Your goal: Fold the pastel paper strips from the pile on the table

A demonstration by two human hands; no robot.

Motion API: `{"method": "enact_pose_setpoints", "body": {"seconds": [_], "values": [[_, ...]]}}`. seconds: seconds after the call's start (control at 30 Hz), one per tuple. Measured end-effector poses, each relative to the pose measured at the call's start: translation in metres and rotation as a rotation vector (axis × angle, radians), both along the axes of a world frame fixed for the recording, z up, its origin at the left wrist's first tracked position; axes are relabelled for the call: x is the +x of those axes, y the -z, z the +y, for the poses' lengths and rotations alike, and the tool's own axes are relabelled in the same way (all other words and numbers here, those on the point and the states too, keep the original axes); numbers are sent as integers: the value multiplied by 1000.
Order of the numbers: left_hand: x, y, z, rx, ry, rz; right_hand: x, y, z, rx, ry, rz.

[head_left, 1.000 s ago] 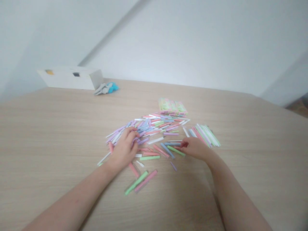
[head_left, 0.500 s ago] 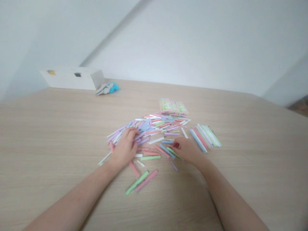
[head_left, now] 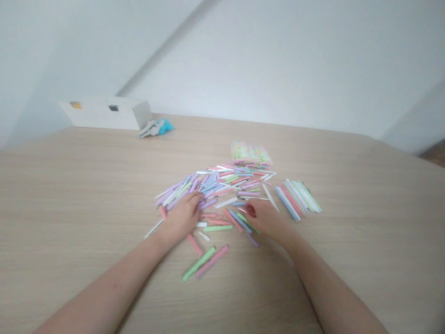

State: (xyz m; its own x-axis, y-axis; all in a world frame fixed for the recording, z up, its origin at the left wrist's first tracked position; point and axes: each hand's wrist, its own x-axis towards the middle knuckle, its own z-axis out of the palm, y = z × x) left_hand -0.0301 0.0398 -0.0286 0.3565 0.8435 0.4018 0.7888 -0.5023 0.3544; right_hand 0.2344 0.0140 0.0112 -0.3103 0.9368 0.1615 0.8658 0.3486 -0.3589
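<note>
A loose pile of slender pastel-coloured sticks [head_left: 225, 183] in purple, blue, white, green and pink is spread across the middle of the table. At the pile's left side rests my left hand [head_left: 184, 213], fingers bent down onto the sticks, apart from a fist and not visibly gripping any. My right hand [head_left: 266, 215] is over the pile's right edge with its fingers pinched together. What lies between those fingertips is too blurred to name; blue and green sticks [head_left: 245, 220] are just below them. To the right, an orderly row of similar sticks [head_left: 298, 199] lies side by side.
Clear packs with pink and green printing [head_left: 251, 154] stand behind the pile. A green stick [head_left: 199, 263] and a pink one [head_left: 212, 261] lie nearer me. At the back left are a white box [head_left: 104, 116] and a crumpled grey-and-blue item [head_left: 156, 127].
My right hand has shifted slightly left over the sticks. My left hand's fingers have drawn lower, uncovering a green stick behind them. A white stick right of the pile shows more of its length.
</note>
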Motion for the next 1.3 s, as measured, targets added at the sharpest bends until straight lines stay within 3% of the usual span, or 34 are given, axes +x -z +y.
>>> {"method": "enact_pose_setpoints", "body": {"seconds": [0.27, 0.47, 0.53, 0.67, 0.8, 0.9, 1.03, 1.13, 1.3], "values": [[3, 5, -1, -59, 87, -30, -6, 2, 3, 47, -16, 204], [7, -11, -9, 4, 97, -117, -19, -4, -5, -221, -113, 439], [9, -19, -15, 5, 168, -159, -24, -7, -9, -296, -140, 507], [14, -30, -26, -84, 357, -246, -34, -9, -13, -325, -198, 582], [18, -32, -30, -173, 406, -316, -41, -5, -15, -332, -288, 674], [19, -31, -29, -213, 424, -351, -43, 1, -16, -342, -267, 780], [17, -29, -23, -236, 283, -501, -40, 5, -13, -306, -141, 760], [14, -29, -19, -257, 112, -640, -38, 4, -8, -172, -36, 608], [11, -33, -14, -310, -54, -754, -44, 7, -4, -3, -124, 334]]}}
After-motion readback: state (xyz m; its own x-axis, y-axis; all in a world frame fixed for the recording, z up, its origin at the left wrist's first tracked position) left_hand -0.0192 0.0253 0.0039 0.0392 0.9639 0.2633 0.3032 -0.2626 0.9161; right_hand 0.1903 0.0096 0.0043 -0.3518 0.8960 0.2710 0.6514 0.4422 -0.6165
